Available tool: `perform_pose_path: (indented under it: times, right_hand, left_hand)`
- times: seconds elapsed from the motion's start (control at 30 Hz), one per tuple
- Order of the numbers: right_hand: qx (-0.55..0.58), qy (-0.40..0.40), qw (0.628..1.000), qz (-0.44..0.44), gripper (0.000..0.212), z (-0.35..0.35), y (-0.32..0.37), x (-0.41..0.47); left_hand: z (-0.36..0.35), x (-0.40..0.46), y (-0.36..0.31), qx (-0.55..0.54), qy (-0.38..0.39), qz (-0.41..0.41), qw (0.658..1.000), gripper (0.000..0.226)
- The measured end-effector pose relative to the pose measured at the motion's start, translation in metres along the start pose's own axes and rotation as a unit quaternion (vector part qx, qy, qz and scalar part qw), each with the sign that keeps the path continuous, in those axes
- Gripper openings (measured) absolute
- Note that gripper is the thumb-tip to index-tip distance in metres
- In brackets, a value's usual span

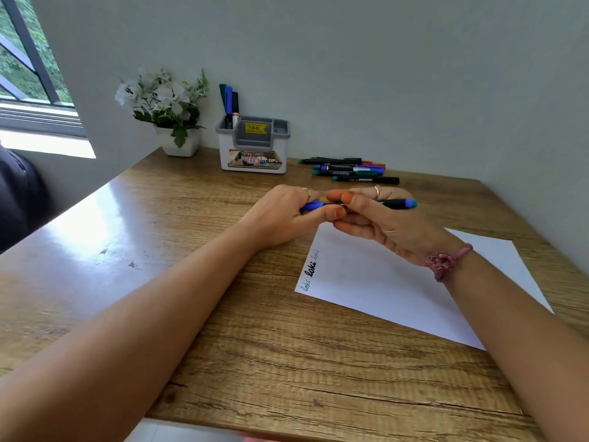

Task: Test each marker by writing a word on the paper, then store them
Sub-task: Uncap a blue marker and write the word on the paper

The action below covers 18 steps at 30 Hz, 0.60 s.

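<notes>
Both the left hand (287, 215) and right hand (382, 218) grip one marker (396, 204) above the paper (398, 291).

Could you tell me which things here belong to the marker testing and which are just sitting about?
In use: marker held in left hand and right hand, paper, loose markers, organiser holding three markers.
Idle: flower pot.

My left hand (287, 215) holds the blue cap (314, 206) and my right hand (382, 221) holds the black marker (395, 204), just above the top of the paper (398, 282). The paper has three small words on its edge. More markers (347, 170) lie by the wall, next to the holder (253, 145) with three markers standing in it.
</notes>
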State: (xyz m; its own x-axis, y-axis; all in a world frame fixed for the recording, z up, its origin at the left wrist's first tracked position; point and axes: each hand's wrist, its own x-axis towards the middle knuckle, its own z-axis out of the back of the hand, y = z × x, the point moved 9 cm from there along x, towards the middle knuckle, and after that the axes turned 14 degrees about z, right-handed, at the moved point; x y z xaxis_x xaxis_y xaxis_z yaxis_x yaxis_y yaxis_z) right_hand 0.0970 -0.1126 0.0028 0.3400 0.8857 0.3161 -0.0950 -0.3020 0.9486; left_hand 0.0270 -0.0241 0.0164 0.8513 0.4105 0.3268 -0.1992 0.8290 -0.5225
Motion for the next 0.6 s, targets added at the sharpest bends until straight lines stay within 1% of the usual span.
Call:
perform_pose_path:
  times: [0.03, 0.1, 0.17, 0.23, 0.3, 0.37, 0.53, 0.6]
  right_hand:
    - [-0.024, -0.008, 1.0, -0.01, 0.036, 0.001, -0.001, 0.0]
    - [-0.061, -0.051, 0.996, -0.04, 0.041, 0.009, -0.003, 0.001]
    - [-0.059, -0.117, 0.99, -0.051, 0.052, 0.024, -0.001, 0.002]
    - [-0.042, -0.151, 0.987, -0.046, 0.061, 0.036, 0.004, 0.003]
    - [-0.019, -0.163, 0.985, -0.05, 0.064, 0.044, 0.001, 0.004]
    - [0.003, -0.143, 0.988, -0.066, 0.061, 0.045, -0.007, 0.008]
    - [0.03, 0.03, 0.994, -0.104, 0.04, 0.025, -0.017, 0.018]
    - [0.03, 0.081, 0.99, -0.109, 0.037, 0.018, -0.019, 0.019]
  left_hand:
    - [-0.004, 0.001, 0.001, 0.007, 0.019, 0.004, 1.0, 0.031]
    - [-0.012, 0.003, 0.007, 0.03, 0.061, 0.026, 0.997, 0.05]
    - [-0.015, 0.003, 0.017, 0.016, 0.088, 0.055, 0.994, 0.05]
    - [-0.012, 0.002, 0.03, -0.048, 0.098, 0.09, 0.99, 0.045]
    - [-0.009, 0.002, 0.041, -0.133, 0.099, 0.125, 0.978, 0.04]
    - [-0.01, 0.003, 0.047, -0.161, 0.103, 0.137, 0.972, 0.035]
    - [-0.014, 0.006, 0.048, -0.136, 0.106, 0.155, 0.973, 0.041]
    - [-0.013, 0.006, 0.048, -0.127, 0.103, 0.16, 0.974, 0.038]
